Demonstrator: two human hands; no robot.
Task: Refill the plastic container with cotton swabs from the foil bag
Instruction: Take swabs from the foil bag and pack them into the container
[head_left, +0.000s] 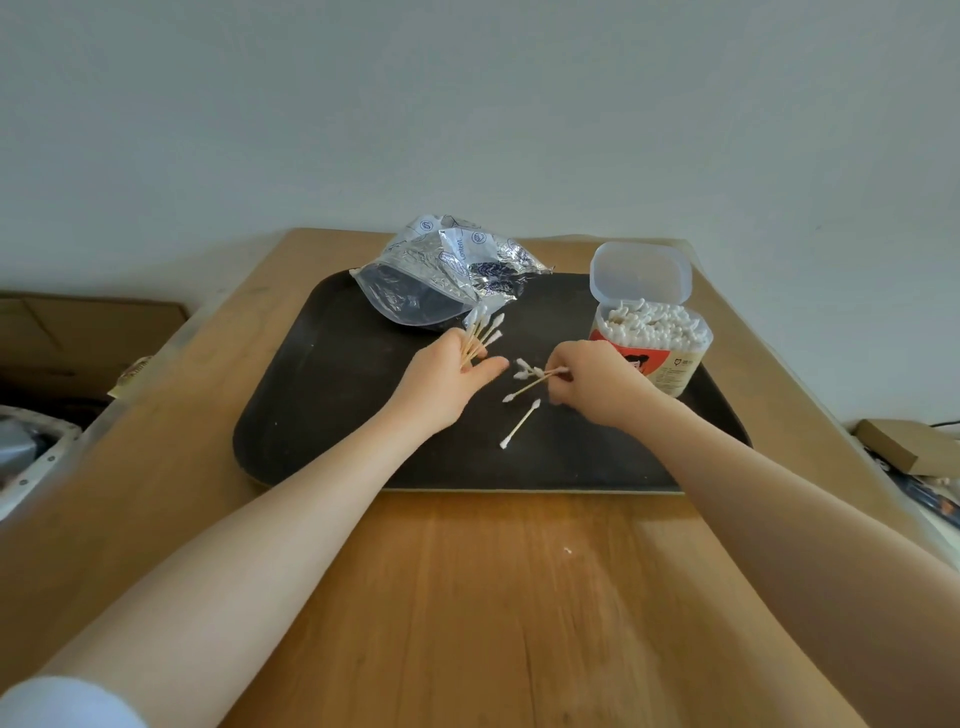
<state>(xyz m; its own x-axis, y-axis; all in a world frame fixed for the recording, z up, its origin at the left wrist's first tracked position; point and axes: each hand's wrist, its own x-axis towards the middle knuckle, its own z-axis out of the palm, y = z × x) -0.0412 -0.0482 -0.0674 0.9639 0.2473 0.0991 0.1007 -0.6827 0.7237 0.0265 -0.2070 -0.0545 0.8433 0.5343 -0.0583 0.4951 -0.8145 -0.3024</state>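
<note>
A crumpled foil bag (447, 275) lies open at the back of a dark tray (322, 410). At the tray's right stands the plastic container (657, 340), its hinged lid up and its body packed with upright cotton swabs. My left hand (449, 382) grips a small bunch of swabs (483, 335) just below the bag's mouth. My right hand (597, 384) pinches a few swabs (535, 376) in front of the container. One loose swab (519, 425) lies on the tray between my hands.
The tray rests on a wooden table (493, 597) against a pale wall. A cardboard box (88, 332) and clutter sit off the table's left edge; a small brown box (909, 444) lies to the right.
</note>
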